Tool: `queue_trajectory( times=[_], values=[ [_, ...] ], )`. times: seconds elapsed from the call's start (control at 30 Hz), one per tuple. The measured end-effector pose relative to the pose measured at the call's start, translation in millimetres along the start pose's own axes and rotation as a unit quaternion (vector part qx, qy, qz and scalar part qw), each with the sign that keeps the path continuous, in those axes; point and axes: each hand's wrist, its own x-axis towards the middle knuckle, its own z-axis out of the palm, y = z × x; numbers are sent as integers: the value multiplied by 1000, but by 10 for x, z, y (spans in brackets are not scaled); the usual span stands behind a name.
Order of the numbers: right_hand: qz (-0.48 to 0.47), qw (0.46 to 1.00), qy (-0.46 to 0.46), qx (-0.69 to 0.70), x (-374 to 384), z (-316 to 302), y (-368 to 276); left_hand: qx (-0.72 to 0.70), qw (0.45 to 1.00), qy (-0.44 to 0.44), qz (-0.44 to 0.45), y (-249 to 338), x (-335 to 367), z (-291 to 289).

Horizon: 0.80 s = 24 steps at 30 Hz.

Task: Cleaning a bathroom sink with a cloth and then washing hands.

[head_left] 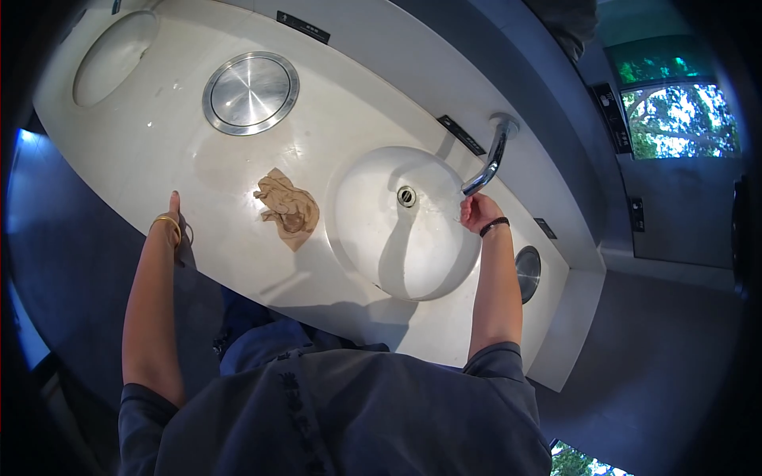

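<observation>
My right hand (481, 213) is just under the tip of the curved chrome faucet (494, 163), at the right side of the round white sink (361, 230). Its fingers are loosely curled, cupped, and I see nothing held in them. A dark band circles that wrist. At the counter's near edge on the left, my left hand (174, 213) has a finger stretched forward; its other fingers are mostly hidden. A gold-coloured bracelet is on this wrist. Between the hands, left of the sink, lies a crumpled brown paper towel (290, 211).
A round metal lid (251, 93) is set into the white counter (226, 170) at the back left, with a second basin (117, 57) beyond it. Right of my right forearm is another round metal lid (528, 274). The sink has a metal drain (406, 196).
</observation>
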Motion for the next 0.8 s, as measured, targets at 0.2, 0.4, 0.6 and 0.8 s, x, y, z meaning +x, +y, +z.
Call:
queue_trajectory(
  times=[0.2, 0.4, 0.6, 0.8],
  values=[
    [-7, 966, 203, -163, 15, -178, 205, 3, 1000, 5, -5, -50, 67, -42],
    [-82, 964, 198, -154, 287, -192, 299, 12, 1000, 21, -4, -16, 43, 8],
    [-79, 985, 82, 130, 477, 317, 343, 9, 999, 38, -7, 2, 4, 26],
    [-109, 964, 18, 242, 649, 484, 371, 8, 999, 47, -10, 15, 17, 29]
  ],
)
